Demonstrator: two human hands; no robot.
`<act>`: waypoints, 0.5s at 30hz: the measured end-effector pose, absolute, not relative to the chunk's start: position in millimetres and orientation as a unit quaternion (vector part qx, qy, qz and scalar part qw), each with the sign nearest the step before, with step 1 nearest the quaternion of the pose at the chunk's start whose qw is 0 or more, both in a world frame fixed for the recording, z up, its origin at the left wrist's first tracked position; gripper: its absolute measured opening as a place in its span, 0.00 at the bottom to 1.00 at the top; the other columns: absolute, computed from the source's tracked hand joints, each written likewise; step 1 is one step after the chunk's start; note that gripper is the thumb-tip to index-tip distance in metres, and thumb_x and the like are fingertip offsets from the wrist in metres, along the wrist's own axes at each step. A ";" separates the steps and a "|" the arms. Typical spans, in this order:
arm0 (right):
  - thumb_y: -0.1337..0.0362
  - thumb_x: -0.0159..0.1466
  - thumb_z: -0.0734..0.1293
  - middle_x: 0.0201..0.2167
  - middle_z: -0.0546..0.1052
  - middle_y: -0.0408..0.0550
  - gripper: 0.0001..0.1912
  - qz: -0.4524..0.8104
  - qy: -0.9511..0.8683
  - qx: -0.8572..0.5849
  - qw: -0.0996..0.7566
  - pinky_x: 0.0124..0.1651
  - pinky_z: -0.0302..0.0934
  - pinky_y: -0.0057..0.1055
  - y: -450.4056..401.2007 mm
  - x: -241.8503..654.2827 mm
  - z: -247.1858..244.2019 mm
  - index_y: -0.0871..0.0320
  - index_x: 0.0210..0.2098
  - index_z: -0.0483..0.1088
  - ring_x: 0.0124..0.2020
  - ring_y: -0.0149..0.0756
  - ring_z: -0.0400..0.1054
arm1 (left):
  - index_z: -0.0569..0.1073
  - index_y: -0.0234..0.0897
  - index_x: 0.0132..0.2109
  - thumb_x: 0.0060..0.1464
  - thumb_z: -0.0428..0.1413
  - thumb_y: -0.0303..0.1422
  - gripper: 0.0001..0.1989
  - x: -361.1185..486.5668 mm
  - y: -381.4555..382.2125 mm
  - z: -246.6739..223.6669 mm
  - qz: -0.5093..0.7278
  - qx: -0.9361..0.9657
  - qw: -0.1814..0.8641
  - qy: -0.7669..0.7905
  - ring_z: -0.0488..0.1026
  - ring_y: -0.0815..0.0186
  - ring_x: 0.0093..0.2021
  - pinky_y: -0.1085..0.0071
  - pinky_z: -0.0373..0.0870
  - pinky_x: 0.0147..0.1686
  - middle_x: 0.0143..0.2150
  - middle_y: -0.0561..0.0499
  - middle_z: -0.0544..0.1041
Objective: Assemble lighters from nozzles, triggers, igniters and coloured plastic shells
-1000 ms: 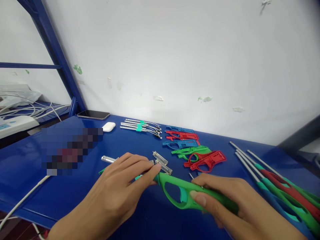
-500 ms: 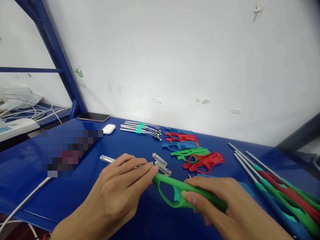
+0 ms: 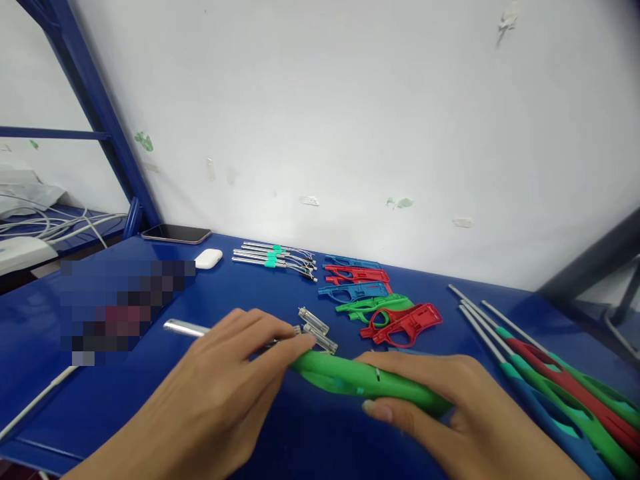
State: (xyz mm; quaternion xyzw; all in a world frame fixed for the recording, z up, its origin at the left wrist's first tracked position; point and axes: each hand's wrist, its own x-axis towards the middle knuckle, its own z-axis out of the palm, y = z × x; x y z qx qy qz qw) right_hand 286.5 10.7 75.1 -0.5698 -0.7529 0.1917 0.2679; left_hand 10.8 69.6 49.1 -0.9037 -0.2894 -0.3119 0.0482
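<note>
Left hand (image 3: 227, 377), right hand (image 3: 465, 403) — green lighter (image 3: 345, 375) held between.

Yeah, there were five lighters (image 3: 599, 411) counting the held one (image 3: 345, 373), two clear tanks (image 3: 320, 339), one phone (image 3: 177, 233), one white case (image 3: 209, 259).

On our table (image 3: 240, 297) we have the phone (image 3: 177, 233) at back left, the earbud case (image 3: 209, 259) nearer us and to its right, the wired rods (image 3: 274, 256) further right, then the handle halves (image 3: 373, 290); the small tanks (image 3: 320, 339) lie before the wired rods, just beyond our left hand (image 3: 235, 373), and the lighters (image 3: 595, 403) at far right
</note>
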 end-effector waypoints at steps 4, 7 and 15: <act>0.61 0.66 0.71 0.46 0.86 0.34 0.10 0.176 -0.770 -0.557 0.256 0.30 0.74 0.25 11.6 282.0 77.9 0.41 0.43 0.84 0.44 0.43 0.84 | 0.66 0.47 0.69 0.72 0.46 0.24 0.23 16.7 53.0 51.9 -0.289 -0.910 0.029 -0.297 0.76 0.60 0.59 0.64 0.71 0.58 0.60 0.53 0.80; 0.69 0.62 0.76 0.47 0.86 0.31 0.14 0.180 -0.790 -0.540 0.229 0.37 0.75 0.22 13.8 276.3 79.9 0.40 0.41 0.84 0.46 0.40 0.83 | 0.73 0.46 0.59 0.74 0.48 0.27 0.15 18.8 48.5 51.1 -0.266 -0.923 0.020 -0.277 0.81 0.62 0.50 0.67 0.76 0.50 0.52 0.54 0.83; 0.68 0.65 0.76 0.55 0.83 0.35 0.23 0.232 -0.820 -0.519 0.075 0.56 0.74 0.29 16.4 277.6 68.7 0.38 0.55 0.79 0.55 0.39 0.80 | 0.76 0.45 0.51 0.61 0.62 0.21 0.15 15.7 46.8 26.6 -0.106 -0.957 -0.013 -0.270 0.81 0.57 0.48 0.63 0.75 0.52 0.48 0.52 0.82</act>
